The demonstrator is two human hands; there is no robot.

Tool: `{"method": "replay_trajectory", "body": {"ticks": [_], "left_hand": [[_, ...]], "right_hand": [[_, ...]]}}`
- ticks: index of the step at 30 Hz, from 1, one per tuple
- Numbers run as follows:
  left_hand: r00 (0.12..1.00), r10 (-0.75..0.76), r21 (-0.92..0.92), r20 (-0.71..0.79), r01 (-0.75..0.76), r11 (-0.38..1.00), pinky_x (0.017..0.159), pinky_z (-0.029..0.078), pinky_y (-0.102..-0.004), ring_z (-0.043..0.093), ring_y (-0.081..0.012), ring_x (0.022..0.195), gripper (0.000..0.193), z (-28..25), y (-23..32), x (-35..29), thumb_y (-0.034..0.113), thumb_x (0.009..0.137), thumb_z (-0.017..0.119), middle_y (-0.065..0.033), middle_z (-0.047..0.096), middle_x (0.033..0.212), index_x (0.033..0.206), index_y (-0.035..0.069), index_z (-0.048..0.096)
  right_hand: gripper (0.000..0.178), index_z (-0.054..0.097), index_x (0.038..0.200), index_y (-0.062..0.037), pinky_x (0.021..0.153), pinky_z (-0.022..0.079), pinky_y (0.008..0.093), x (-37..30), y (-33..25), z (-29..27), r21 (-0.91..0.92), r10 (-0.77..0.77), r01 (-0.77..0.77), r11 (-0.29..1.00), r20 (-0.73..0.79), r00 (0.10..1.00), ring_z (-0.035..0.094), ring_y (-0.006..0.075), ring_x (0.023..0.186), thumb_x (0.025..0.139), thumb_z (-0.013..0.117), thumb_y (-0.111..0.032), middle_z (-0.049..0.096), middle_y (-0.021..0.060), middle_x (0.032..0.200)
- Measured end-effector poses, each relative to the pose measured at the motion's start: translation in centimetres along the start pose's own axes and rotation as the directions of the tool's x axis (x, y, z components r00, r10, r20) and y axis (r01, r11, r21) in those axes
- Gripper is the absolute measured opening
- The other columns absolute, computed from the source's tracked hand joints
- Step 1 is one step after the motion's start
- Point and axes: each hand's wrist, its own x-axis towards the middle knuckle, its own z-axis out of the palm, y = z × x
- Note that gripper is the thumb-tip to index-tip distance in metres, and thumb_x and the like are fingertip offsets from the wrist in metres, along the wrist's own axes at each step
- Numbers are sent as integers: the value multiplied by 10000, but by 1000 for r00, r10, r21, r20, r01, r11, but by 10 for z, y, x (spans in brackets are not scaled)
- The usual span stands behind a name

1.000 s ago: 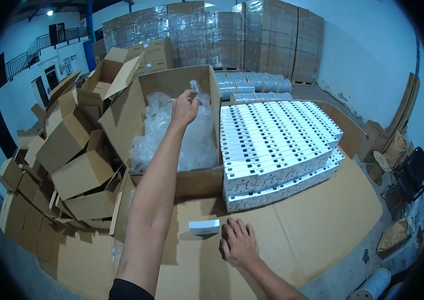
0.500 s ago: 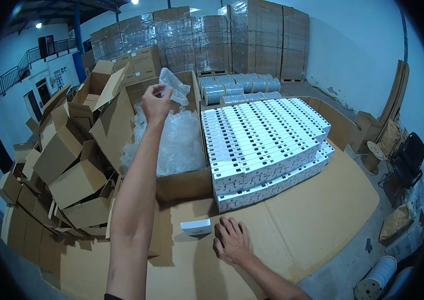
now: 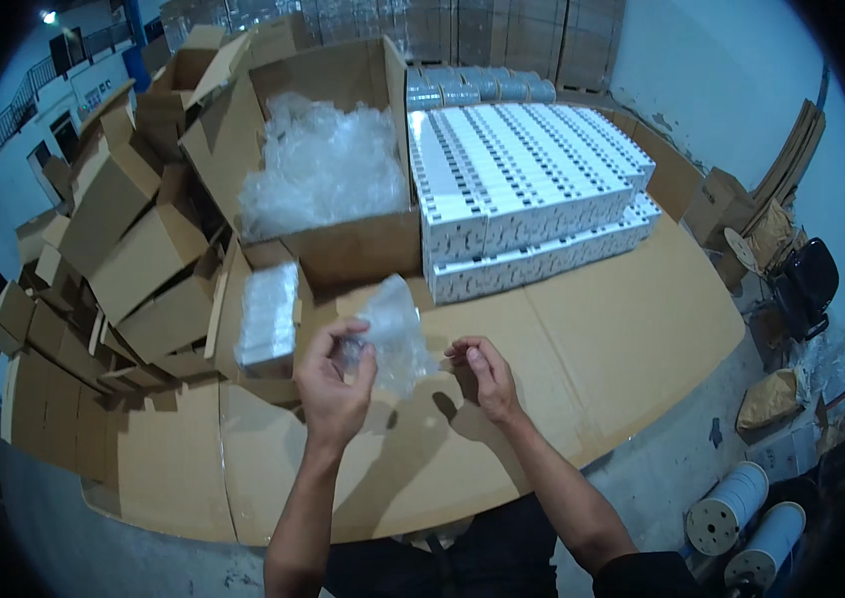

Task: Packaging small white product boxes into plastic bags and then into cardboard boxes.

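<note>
Head view: left hand [image 3: 335,389] pinching a clear, crinkled plastic bag [image 3: 394,334], thumb and fingers closed on its left edge. Bag hangs limp between the two hands, above a flat brown cardboard sheet [image 3: 532,424]. Right hand [image 3: 485,382] just beside the bag's right edge, fingers curled, thumb near the fingertips; cannot tell whether it touches or grips the film.

Close left of the left hand: a shiny, film-wrapped pale stack [image 3: 269,314]. Behind the hands, a large open brown cardboard carton [image 3: 357,247] with a loose heap of clear plastic bags [image 3: 328,164] inside.

Right of the carton: neat rows of slim white boxes [image 3: 517,231], stacked in tiers. Print on them: small dark squares along the tops, fine dark marks along the front faces; too small to make out.

Farther left, a tumbled pile of open brown cartons [image 3: 148,234]. Right, on the floor, two pale cylindrical spools with brown round ends [image 3: 731,506]; beyond them, a black chair [image 3: 808,284].
</note>
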Motion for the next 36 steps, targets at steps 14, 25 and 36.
{"method": "replay_trajectory", "body": {"ticks": [14,25,36], "left_hand": [[943,-324,-277,79,333,901,968,488,-257,601,-139,1114,351,-19,-66,-50,-99,919,639,-86,598,1209,1251,-38,544],[892,-451,-174,32,449,876,802,515,-238,635,-115,912,295,12,-69,-87,147,1033,597,-79,622,1111,1267,-15,519],[919,-295,58,-260,320,946,686,424,-231,493,-46,759,219,6,-75,-73,157,1080,499,1,591,850,1037,-14,629]], "right_hand": [[117,637,1002,28,633,510,285,-31,-15,25,-339,-58,67,939,36,998,623,113,659,994,592,-80,673,101,757],[113,543,964,3,494,398,253,-40,-20,38,-324,-123,89,942,-86,989,505,62,526,1035,548,-84,582,29,601],[157,546,1032,7,554,449,287,-43,-29,42,-330,-46,100,939,168,985,562,111,581,1000,635,-118,629,53,693]]}}
